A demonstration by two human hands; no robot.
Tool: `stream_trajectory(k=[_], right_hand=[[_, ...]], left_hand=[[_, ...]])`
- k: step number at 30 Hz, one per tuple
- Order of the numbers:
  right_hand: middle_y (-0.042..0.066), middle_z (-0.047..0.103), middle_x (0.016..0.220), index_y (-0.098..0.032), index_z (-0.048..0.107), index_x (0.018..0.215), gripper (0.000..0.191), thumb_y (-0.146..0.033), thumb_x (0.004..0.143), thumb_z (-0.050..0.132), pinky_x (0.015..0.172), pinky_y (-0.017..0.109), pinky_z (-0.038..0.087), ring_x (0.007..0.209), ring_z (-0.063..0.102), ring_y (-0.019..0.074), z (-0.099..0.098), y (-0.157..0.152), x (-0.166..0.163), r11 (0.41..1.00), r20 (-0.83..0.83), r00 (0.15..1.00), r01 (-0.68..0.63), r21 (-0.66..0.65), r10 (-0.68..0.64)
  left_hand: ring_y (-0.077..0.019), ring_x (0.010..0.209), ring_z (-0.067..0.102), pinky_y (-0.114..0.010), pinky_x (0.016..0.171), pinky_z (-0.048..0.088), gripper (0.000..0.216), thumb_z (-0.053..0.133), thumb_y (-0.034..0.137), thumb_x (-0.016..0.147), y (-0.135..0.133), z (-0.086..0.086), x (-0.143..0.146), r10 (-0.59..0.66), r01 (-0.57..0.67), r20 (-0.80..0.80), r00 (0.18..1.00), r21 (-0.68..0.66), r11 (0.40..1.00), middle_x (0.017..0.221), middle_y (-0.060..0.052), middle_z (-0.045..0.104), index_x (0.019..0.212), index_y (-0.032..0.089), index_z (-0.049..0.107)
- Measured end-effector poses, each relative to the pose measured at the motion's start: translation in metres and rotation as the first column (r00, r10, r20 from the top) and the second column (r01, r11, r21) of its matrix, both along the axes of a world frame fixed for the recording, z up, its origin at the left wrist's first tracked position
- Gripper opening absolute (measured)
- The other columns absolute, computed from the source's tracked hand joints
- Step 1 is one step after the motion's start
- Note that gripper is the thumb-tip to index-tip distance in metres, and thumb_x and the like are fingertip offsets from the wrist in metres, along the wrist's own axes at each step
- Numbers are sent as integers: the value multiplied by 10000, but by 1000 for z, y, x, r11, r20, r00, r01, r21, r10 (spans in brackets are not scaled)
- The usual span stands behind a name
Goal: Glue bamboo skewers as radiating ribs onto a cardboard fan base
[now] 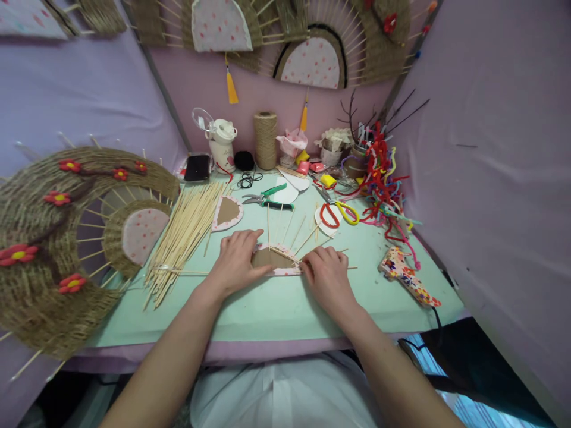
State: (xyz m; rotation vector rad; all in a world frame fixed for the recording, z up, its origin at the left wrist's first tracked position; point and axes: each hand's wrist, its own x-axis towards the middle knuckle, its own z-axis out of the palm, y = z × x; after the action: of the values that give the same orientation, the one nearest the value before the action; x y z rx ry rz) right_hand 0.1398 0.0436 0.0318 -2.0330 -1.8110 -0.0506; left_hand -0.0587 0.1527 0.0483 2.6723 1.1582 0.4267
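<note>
Between my hands, a half-round cardboard piece (263,259) with a pink-dotted fabric edge lies on the table. Thin wooden sticks (293,229) fan out from it, away from me. My left hand (239,261) rests flat over the cardboard's left end, thumb and index finger spread apart. At the right end my right hand (328,270) has bent fingers pinched at a stick lying along the cardboard; its fingertips partly hide the contact. Further left is a similar fabric-edged cardboard piece (229,210), close to a large pile of loose sticks (187,229).
Green-handled pruning shears (272,199) and red-and-yellow scissors (339,213) lie behind the work. A floral glue gun (408,276) is at right, below colourful pipe cleaners (381,178). A twine spool (266,139) stands at the back; a twine-wrapped fan (57,238) leans at left.
</note>
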Motion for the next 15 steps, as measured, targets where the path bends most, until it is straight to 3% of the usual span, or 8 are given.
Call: stream_trajectory(k=[4,7,10,15], right_hand=[[49,654,884,-201,640,840,186,-273,947,506,821,354,276,898,522,215,10,0,20,993,-32,997,73,94,-70],[74,666,915,-184,648,871,172,-289,927,524,780,350,295,918,534,243,21,6,51,953,-15,961,275,124,-275],[120,676,971,-152,659,903,193,-253,923,496,732,340,314,925,558,262,28,14,81,894,41,893,447,22,-447],[172,679,1013,-102,662,1012,262,-247,939,456,698,324,364,909,612,261,26,24,105,819,81,830,558,-135,-552]], left_hand=[[-351,1234,447,-468,987,311,904,708,653,676,1,1,-3,-50,48,-24,998,-69,996,1312,-133,548,1397,223,374],[-353,1237,454,-479,1004,300,956,739,630,653,2,-1,-3,-85,81,-28,996,-111,991,1323,-130,549,1429,235,343],[-343,1225,473,-475,1002,310,922,726,588,690,4,-3,-4,-98,95,-12,995,-139,986,1320,-132,554,1441,224,334],[-326,1177,513,-464,985,334,892,709,533,717,4,-3,-4,-119,122,25,993,-126,985,1253,-123,591,1453,208,324]])
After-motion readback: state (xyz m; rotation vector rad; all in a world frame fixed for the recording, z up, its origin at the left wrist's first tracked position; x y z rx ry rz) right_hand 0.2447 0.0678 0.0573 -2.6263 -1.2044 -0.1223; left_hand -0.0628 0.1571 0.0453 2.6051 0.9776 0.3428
